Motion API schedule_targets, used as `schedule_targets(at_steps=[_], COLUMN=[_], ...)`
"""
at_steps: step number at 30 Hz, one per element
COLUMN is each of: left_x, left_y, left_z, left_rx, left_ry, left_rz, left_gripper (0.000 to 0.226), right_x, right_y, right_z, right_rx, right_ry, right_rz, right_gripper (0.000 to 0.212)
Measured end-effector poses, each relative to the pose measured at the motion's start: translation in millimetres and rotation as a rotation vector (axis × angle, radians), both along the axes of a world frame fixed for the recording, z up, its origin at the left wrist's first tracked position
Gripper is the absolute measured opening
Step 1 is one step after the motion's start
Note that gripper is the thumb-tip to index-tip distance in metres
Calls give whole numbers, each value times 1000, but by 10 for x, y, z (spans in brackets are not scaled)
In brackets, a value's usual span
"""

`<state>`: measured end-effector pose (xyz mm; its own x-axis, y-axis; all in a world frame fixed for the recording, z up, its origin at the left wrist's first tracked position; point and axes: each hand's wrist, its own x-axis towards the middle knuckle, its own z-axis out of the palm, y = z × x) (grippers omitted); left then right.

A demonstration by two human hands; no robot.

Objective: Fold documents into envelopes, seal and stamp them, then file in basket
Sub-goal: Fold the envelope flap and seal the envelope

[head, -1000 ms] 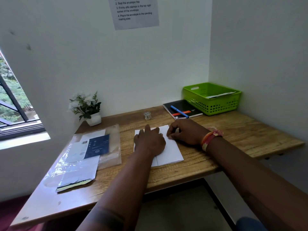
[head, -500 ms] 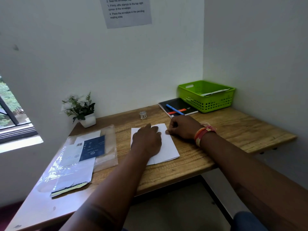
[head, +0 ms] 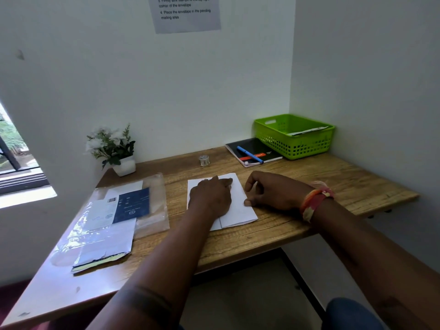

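Observation:
A folded white document lies in the middle of the wooden desk. My left hand presses flat on its left half, fingers straight and pointing away from me. To the right of the sheet is my right hand, fingers curled, with its thumb tip touching the paper's right edge. A green plastic basket stands in the far right corner with a white sheet inside. A clear plastic pack of envelopes and papers lies at the left.
A black notebook with a blue pen on it lies next to the basket. A small clear roll sits near the back wall. A potted white plant stands at the back left. Walls close in behind and to the right.
My right hand has slid back along the paper's right edge from the far corner toward me. My left hand stays pressed on the sheet. The camera has tilted a little.

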<state>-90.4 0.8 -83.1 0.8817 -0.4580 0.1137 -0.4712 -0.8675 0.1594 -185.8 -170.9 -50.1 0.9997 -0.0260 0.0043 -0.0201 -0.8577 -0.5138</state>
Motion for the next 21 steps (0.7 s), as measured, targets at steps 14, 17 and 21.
schedule_targets(at_steps=[14, 17, 21], left_x=[13, 25, 14], left_y=[16, 23, 24], left_z=[-21, -27, -23], left_rx=[2, -4, -5], left_ry=[6, 8, 10], left_rz=[-20, -15, -13], left_gripper=[49, 49, 48], right_x=[-266, -71, 258], right_y=[-24, 26, 18], right_z=[50, -21, -24], right_rx=[-133, -319, -365], right_ry=[82, 30, -3], right_rz=[116, 81, 50], right_gripper=[47, 42, 42])
